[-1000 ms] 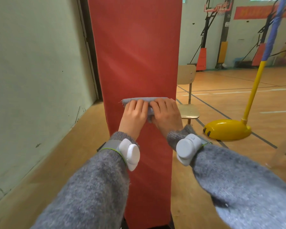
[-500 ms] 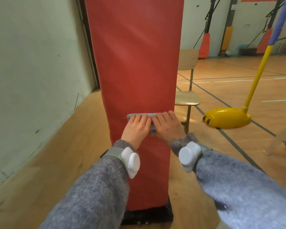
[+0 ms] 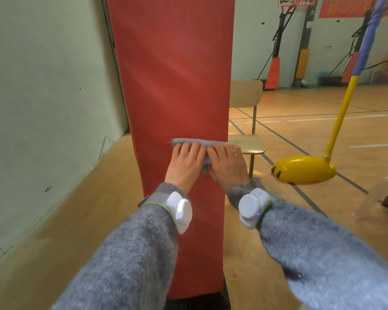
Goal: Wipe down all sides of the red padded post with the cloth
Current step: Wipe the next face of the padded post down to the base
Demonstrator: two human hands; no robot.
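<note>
A tall red padded post (image 3: pixel 173 74) fills the middle of the view and stands on a dark base on the wooden floor. A grey cloth (image 3: pixel 199 142) lies flat against the post's near face, low down and toward its right edge. My left hand (image 3: pixel 186 163) and my right hand (image 3: pixel 227 164) press on the cloth side by side, fingers straight and pointing up. Only the cloth's top edge and a fold between the hands show.
A pale green wall (image 3: pixel 43 97) runs along the left. Behind the post on the right stands a wooden chair (image 3: pixel 248 121). A yellow weighted base with a yellow and blue pole (image 3: pixel 302 167) sits on the floor at the right. Basketball stands (image 3: pixel 276 70) line the far wall.
Both hands slid the cloth down the post's face, then came back up a little. The camera tipped down and then rose again.
</note>
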